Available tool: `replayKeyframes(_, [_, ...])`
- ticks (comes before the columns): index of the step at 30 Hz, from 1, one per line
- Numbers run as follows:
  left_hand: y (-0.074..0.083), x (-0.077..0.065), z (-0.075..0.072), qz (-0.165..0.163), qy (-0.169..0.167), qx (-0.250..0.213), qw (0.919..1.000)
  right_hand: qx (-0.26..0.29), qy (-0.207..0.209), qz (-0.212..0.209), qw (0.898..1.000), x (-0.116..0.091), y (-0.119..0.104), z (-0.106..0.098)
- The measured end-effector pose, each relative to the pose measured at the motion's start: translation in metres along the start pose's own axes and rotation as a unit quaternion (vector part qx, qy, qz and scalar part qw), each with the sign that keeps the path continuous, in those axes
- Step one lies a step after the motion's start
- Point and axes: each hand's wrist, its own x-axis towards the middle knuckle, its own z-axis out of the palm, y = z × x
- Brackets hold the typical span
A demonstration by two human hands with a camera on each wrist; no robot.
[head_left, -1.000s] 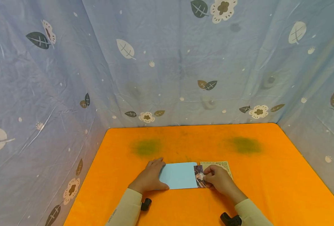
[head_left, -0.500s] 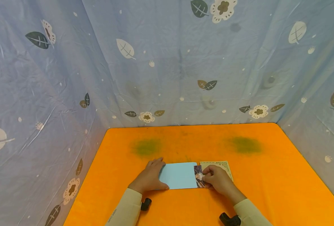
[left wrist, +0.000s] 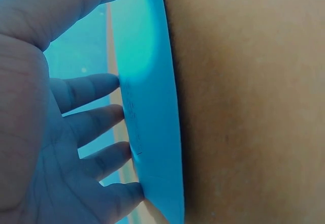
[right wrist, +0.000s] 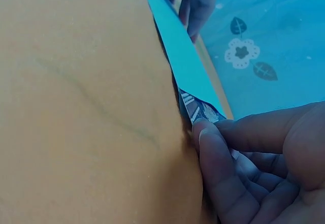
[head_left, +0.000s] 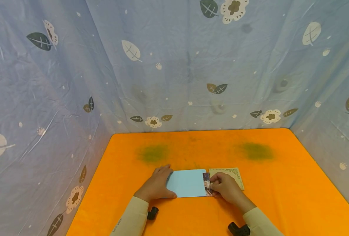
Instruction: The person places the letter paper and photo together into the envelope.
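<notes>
A light blue envelope (head_left: 187, 183) lies lengthwise near the front of the orange table. My left hand (head_left: 158, 183) holds its left end, thumb at the near edge and the other fingers at the far side. In the left wrist view, several fingertips (left wrist: 122, 113) touch the envelope's edge (left wrist: 152, 102). A dark printed card (head_left: 206, 183) sticks out of the envelope's right end, the rest of it hidden inside. My right hand (head_left: 225, 187) pinches the card's outer end between thumb and forefinger, seen closely in the right wrist view at the card's patterned strip (right wrist: 195, 107).
A cream card with a patterned border (head_left: 234, 173) lies right of the envelope, partly under my right hand. The orange table (head_left: 192, 150) has two greenish smudges. Pale blue flowered cloth (head_left: 168, 82) surrounds it at the back and sides.
My right hand has moved slightly left with the printed card, and less of the card shows outside the envelope. My left hand and the envelope have stayed in place.
</notes>
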Motion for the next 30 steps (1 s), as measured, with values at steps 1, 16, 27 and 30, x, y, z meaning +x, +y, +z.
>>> replayKeyframes(1, [0.000,0.000,0.000,0.000,0.000,0.000,1.0000,0.000,0.000,0.000,1.000,0.000,0.000,0.000])
replayKeyframes(16, [0.002,-0.001,0.000,0.000,0.002,0.004,1.0000,0.019,-0.022,-0.014,0.999,-0.001,-0.004,0.004])
replayKeyframes(27, [0.001,-0.001,0.001,0.004,0.002,0.005,1.0000,0.022,-0.020,-0.005,1.000,0.002,-0.003,0.009])
replayKeyframes(30, [0.000,-0.001,0.000,0.005,0.002,0.005,1.0000,0.021,-0.019,-0.004,1.000,0.002,-0.004,0.010])
